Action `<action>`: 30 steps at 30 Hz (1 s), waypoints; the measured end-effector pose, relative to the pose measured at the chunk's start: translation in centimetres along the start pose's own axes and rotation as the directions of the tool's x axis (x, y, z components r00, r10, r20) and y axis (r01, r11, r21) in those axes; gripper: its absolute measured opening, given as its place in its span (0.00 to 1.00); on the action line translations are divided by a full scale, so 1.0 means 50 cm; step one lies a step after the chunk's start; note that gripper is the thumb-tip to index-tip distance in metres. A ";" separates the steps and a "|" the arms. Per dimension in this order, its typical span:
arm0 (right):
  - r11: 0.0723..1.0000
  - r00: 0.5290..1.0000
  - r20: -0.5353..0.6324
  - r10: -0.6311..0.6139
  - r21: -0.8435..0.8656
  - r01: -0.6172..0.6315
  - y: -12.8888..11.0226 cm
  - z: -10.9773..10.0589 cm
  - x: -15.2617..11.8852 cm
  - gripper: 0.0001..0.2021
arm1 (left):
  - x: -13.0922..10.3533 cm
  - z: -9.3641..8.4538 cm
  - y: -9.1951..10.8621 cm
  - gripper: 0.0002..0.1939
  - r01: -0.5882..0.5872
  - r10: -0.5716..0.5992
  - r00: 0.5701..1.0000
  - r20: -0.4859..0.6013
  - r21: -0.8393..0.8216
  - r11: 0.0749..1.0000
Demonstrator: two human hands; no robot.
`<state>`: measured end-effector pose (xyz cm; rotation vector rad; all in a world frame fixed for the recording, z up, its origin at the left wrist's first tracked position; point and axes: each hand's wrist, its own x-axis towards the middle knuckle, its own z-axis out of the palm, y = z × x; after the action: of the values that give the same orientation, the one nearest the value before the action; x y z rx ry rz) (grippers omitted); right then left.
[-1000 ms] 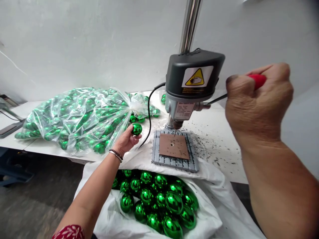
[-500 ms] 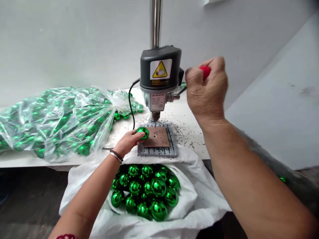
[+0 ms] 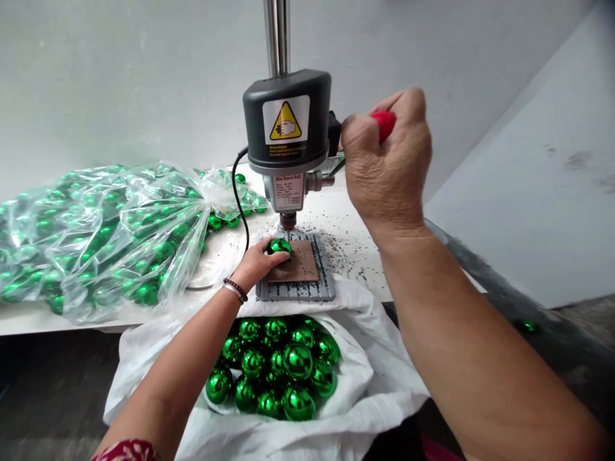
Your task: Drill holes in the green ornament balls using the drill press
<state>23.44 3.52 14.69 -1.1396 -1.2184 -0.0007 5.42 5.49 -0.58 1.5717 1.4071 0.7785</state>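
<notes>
My left hand (image 3: 259,264) pinches a shiny green ball ornament (image 3: 279,247) over the brown board (image 3: 303,264) on the drill press base (image 3: 327,291). The ball is just below the chuck (image 3: 287,220), close to the thin drill bit; whether they touch I cannot tell. Raised at the right, my right hand (image 3: 389,160) is wrapped round the red knob (image 3: 384,126) of the feed lever on the bench drill press (image 3: 288,125). The fingers' far side is hidden from me.
A clear plastic bag (image 3: 110,237) full of green balls lies on the white table at left. In front, a white cloth sack (image 3: 369,365) holds several green balls (image 3: 298,362). Dark shavings (image 3: 341,246) litter the table around the base. A black cable (image 3: 240,205) hangs beside the drill.
My left hand has carried the green ball rightward across the board, to beneath the drill chuck. My right hand still grips the lever knob. The whole view has shifted slightly.
</notes>
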 end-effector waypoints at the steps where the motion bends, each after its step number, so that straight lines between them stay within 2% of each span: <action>1: 1.000 1.000 0.007 0.013 -0.005 -0.013 -0.002 -0.001 0.000 0.13 | -0.001 0.000 0.003 0.24 -0.007 0.007 1.000 0.003 0.015 1.000; 9: 0.997 0.997 0.008 0.072 -0.042 -0.071 -0.018 -0.005 -0.001 0.14 | -0.004 0.011 0.014 0.34 -0.003 0.006 1.000 -0.018 0.161 0.987; 12: 0.996 0.996 0.004 0.084 -0.027 -0.084 -0.017 -0.005 -0.001 0.15 | -0.007 0.017 0.009 0.36 -0.056 0.059 0.998 -0.006 0.239 0.969; 16: 1.000 1.000 -0.003 0.028 0.001 -0.028 -0.003 -0.002 -0.003 0.13 | -0.013 0.023 0.005 0.36 -0.123 0.128 0.992 0.007 0.313 0.942; 22: 1.000 1.000 0.024 -0.009 0.011 0.009 0.016 -0.002 -0.005 0.10 | -0.021 0.037 0.006 0.32 -0.113 0.115 0.993 0.001 0.190 0.975; 30: 0.997 0.994 -0.074 -0.074 -0.024 0.073 0.018 -0.010 -0.028 0.08 | -0.020 0.043 0.006 0.31 -0.046 0.051 0.998 -0.029 0.150 0.988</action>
<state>23.70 2.85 13.09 -1.1030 -1.1950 -0.1114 7.29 4.08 -1.13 1.7202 1.4850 0.7444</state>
